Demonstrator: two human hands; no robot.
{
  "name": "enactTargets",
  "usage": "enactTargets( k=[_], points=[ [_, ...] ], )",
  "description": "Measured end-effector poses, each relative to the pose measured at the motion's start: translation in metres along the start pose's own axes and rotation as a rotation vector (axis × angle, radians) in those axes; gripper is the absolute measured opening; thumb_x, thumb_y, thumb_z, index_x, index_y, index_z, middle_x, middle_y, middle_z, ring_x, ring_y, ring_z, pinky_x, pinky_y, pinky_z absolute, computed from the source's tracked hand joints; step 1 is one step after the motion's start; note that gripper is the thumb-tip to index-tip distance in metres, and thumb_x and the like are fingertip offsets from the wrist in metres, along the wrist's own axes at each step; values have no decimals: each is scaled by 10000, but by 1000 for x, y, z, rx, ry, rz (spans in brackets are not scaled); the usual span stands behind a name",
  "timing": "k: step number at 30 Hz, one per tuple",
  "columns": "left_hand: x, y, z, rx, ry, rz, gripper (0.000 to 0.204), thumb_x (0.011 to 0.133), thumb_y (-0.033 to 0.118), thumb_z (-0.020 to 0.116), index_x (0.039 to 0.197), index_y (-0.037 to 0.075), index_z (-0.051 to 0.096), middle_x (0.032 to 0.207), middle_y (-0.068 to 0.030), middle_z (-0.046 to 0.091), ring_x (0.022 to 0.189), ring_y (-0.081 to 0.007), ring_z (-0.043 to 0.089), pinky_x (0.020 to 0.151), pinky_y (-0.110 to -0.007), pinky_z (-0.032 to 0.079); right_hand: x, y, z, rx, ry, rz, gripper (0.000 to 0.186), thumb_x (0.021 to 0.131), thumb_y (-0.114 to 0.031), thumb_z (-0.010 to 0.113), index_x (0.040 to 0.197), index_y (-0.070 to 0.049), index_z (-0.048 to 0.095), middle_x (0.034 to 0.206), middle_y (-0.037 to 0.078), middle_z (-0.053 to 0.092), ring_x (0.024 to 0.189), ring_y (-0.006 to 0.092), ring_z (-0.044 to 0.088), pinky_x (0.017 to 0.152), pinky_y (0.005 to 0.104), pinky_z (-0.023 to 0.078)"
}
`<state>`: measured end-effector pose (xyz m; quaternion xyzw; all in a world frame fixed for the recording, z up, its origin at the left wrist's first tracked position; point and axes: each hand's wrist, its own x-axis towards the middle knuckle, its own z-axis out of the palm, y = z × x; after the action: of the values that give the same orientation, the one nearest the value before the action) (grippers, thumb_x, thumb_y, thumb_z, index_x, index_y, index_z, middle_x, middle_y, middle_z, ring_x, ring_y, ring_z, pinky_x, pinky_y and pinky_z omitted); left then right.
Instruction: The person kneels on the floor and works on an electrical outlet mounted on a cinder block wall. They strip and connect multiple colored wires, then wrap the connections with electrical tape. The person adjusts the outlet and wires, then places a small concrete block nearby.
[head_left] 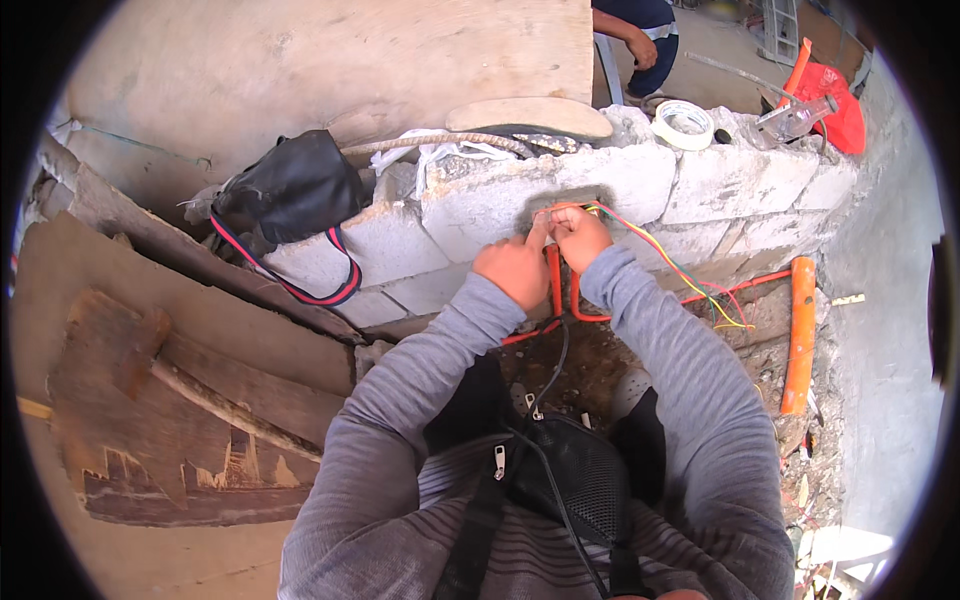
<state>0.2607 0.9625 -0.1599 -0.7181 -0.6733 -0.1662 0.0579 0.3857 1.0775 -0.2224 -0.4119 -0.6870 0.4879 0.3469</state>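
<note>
Both of my hands meet at a dark recess [594, 194] in the grey block wall. My right hand [583, 240] is closed in a pinch on thin electrical wires [655, 243], coloured red, yellow and green. They trail from its fingertips down to the right, and their loose ends hang near the ground. My left hand [512, 271] is closed beside it, its index finger reaching up to the same spot. What its fingertips grip is too small to make out. Below the hands, orange conduit [555, 285] runs down the wall.
A black bag [290, 190] with a striped strap hangs over the wall's left part. A tape roll [684, 125] and a clear bottle [797, 120] sit on top. A hammer [215, 395] lies on boards at left. Thick orange pipe [799, 335] stands right. Another person's hand [641, 47] shows beyond.
</note>
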Motion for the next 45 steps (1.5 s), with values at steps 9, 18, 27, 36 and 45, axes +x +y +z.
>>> enactTargets(
  k=[9,18,27,36,45],
  points=[
    [30,6,-15,108,-242,13,507,852,173,584,1328,21,499,768,-230,718,738,-421,722,691,-517,572,1,-9,-3,-146,70,-10,170,959,-92,630,1069,21,692,961,108,753,858,178,706,794,324,555],
    [39,1,-11,137,-252,54,425,869,193,586,1259,38,516,813,-236,724,771,-424,723,717,-526,569,-5,-12,11,-95,208,47,142,879,-102,688,990,-20,719,966,119,762,902,223,733,818,341,570],
    [38,1,-17,102,-295,-18,443,866,198,592,1286,92,496,814,-256,717,789,-443,716,750,-550,559,-1,-10,9,-155,256,-151,106,878,-114,708,954,-41,712,891,133,753,835,310,734,754,402,581],
    [24,-6,-7,59,-179,-2,564,876,202,572,1425,112,478,745,-261,699,719,-453,707,715,-557,565,-30,-26,10,-187,368,-177,162,882,-99,726,1005,-24,654,942,147,740,860,305,724,777,401,569],
    [14,-17,-4,-122,11,9,542,867,164,599,1408,165,560,703,-228,683,649,-430,685,666,-538,572,-34,-19,10,-45,361,85,336,882,-299,784,1028,-12,690,884,109,725,806,223,701,749,363,554]
  ],
)
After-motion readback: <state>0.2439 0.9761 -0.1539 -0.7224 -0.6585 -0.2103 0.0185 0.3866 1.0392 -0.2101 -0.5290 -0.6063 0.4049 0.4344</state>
